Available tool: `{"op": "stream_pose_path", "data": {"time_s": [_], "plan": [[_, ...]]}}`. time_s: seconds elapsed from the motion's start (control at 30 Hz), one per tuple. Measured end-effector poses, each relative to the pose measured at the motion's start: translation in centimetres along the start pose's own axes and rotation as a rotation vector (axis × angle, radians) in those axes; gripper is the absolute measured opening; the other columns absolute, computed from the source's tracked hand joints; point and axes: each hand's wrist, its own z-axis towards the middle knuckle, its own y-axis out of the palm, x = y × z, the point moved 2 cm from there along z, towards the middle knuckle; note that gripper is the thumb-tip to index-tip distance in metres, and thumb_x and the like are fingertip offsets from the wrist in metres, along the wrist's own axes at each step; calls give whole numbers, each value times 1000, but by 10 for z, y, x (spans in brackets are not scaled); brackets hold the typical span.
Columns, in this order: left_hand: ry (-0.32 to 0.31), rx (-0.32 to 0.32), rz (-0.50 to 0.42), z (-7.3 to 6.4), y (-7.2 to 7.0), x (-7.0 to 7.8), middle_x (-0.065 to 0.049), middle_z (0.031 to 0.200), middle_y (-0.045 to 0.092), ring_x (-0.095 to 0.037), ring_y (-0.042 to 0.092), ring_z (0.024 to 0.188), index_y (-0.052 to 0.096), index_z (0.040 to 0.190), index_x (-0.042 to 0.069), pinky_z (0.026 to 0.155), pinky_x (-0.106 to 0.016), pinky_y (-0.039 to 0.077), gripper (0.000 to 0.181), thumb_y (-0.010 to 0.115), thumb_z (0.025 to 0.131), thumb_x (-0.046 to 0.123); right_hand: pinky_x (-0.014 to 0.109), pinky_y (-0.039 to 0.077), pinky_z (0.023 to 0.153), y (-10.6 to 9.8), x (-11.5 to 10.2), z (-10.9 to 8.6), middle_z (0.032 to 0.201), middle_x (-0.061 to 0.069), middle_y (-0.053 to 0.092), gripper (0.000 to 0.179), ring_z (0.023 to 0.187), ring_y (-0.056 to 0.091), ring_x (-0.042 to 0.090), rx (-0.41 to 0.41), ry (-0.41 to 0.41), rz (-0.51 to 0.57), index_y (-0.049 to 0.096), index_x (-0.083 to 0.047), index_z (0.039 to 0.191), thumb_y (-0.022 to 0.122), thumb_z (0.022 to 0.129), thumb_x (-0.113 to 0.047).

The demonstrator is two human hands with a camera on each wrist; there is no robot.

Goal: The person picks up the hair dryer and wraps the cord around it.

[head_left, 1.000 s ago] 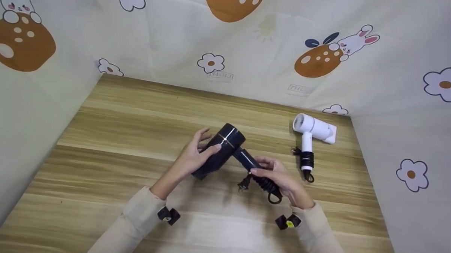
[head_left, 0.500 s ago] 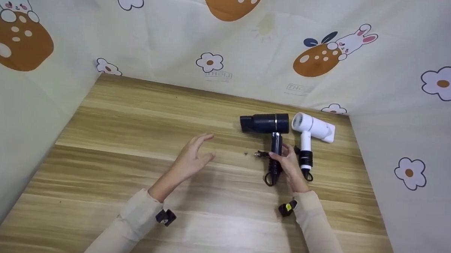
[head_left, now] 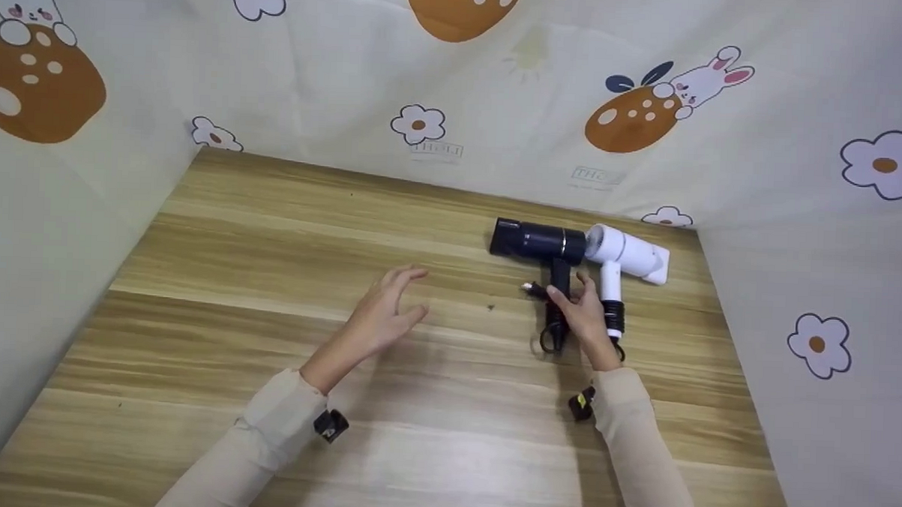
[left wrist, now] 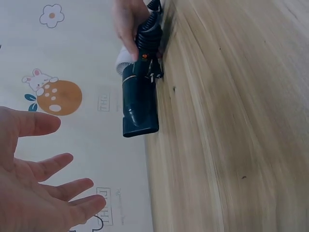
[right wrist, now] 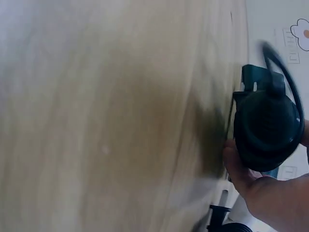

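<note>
A black hair dryer (head_left: 535,241), its cord wound round the handle, is held by my right hand (head_left: 585,318) near the back right of the table. The thumb and fingers curl about the handle, and the plug (head_left: 535,289) sticks out to the left. In the right wrist view the handle's end and a cord loop (right wrist: 289,87) face the camera. A white hair dryer (head_left: 635,258) lies just to the right, its round end close by the black barrel. My left hand (head_left: 378,311) hovers over the middle of the table, fingers spread and holding nothing.
The wood-grain table (head_left: 271,240) is enclosed by a printed cloth (head_left: 337,77) at the back and both sides. A small dark speck (head_left: 490,307) shows on the table left of the handle. Black cord (head_left: 614,315) wraps the white dryer's handle.
My left hand has let go of the black hair dryer. My right hand has carried it back and right, turning it beside the white one, its nozzle now pointing left.
</note>
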Motion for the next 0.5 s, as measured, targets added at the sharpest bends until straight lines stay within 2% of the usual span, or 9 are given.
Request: {"op": "stream_pose_path", "data": {"time_s": [0.07, 0.13, 0.23, 0.3, 0.37, 0.5], "plan": [[-3, -7, 10, 2, 0, -1, -20, 146, 32, -40, 29, 134, 42, 136, 5, 107, -58, 27, 53, 59, 87, 17, 46, 29, 111, -1, -1, -1, 148, 31, 20, 78, 135, 28, 40, -55, -26, -39, 5, 1, 147, 52, 94, -31], [-8, -16, 30, 5, -1, -2, -20, 147, 31, -40, 28, 135, 40, 137, 5, 109, -57, 25, 53, 57, 88, 17, 47, 25, 112, -2, -3, -4, 149, 31, 17, 75, 137, 24, 42, -90, -62, -143, 5, 2, 147, 47, 96, -34], [-15, -31, 104, 9, -2, -3, -19, 147, 30, -39, 26, 136, 35, 141, 7, 111, -56, 21, 52, 49, 92, 20, 50, 21, 113, 0, -9, -9, 149, 30, 18, 70, 137, 21, 43, -90, -182, -327, 12, 5, 146, 44, 97, -33], [-10, -33, 190, 13, -2, -5, -18, 148, 30, -38, 23, 138, 32, 143, 8, 113, -54, 18, 53, 43, 94, 24, 52, 17, 114, 5, -18, -15, 149, 29, 19, 66, 138, 19, 43, -55, -292, -442, 19, 5, 145, 46, 97, -32], [1, -37, 303, 16, -3, -7, -16, 150, 28, -37, 19, 140, 27, 146, 9, 115, -51, 15, 55, 37, 95, 28, 53, 13, 114, 13, -29, -22, 150, 27, 19, 62, 139, 17, 43, -26, -431, -510, 26, 4, 143, 49, 96, -29], [73, -34, 534, 21, -3, -10, -12, 153, 23, -34, 12, 142, 22, 148, 12, 117, -47, 8, 60, 33, 94, 36, 54, 11, 115, 30, -50, -38, 151, 20, 25, 61, 140, 19, 39, 26, -674, -710, 35, -6, 142, 51, 93, -38]]}}
